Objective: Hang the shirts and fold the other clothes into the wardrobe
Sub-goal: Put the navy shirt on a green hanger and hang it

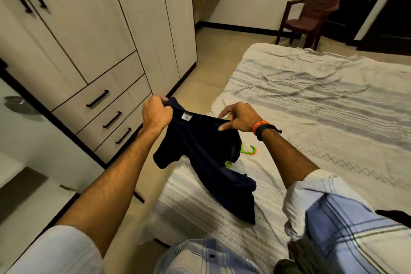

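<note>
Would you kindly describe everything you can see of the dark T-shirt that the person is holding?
The dark navy T-shirt looks like soft knit fabric, with short sleeves and a small white label inside the collar. The left hand grips one shoulder in a fist; the right hand pinches the collar at the other side. Its top is lifted, one sleeve hanging off the bed edge, while the lower part lies crumpled on the striped bedspread. It partly covers a green hanger beneath it.

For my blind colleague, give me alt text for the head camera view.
Both hands, left hand and right hand, hold a navy T-shirt by its collar above a striped bed; a green hanger lies beneath, closed wardrobe left.
</note>
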A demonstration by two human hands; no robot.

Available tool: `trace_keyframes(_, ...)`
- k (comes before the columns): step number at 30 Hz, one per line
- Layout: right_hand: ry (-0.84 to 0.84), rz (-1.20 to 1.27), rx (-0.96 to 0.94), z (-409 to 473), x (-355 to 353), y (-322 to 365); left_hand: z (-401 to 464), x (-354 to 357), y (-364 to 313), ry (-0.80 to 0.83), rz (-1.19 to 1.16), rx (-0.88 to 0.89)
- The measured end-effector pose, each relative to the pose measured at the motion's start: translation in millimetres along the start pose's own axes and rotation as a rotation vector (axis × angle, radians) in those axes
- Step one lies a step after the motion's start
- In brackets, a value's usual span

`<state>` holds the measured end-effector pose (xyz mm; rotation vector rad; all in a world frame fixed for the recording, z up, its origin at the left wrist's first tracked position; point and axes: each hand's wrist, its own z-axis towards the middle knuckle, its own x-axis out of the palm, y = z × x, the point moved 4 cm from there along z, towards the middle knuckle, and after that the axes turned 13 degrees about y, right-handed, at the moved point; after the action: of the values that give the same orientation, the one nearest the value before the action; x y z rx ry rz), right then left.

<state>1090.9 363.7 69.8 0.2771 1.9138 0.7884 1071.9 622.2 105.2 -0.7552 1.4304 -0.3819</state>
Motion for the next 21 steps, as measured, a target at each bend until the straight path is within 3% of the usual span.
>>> trace_keyframes(6,-0.269,-0.010,-0.020,14.0,-17.3,37.9,-9.4,-35.1,3.1,0.038,-0.147,0.029)
trace_keyframes(9,-0.447,-0.098,-0.034,10.1,-37.9,66.4,-7.7,-60.0,-6.2,0.060,0.083,0.104)
trace_keyframes(11,-0.571,-0.131,-0.086,3.8,-51.2,86.5,-5.6,-81.5,-10.5,-0.072,0.189,0.172)
trace_keyframes(13,-0.564,-0.151,-0.123,6.2,-57.3,98.3,-6.5,-97.5,-11.3,-0.185,0.193,0.203)
trace_keyframes(16,-0.331,-0.191,-0.102,14.8,-49.9,101.7,-7.0,-100.4,-6.2,-0.125,0.088,0.166)
trace_keyframes(17,-0.332,-0.172,-0.110,13.7,-50.3,102.2,-7.0,-99.1,-4.3,-0.115,0.026,0.151)
trace_keyframes(21,-0.643,-0.001,-0.288,-6.4,-54.4,114.1,-24.3,-103.0,-3.4,-0.326,-0.067,0.198)
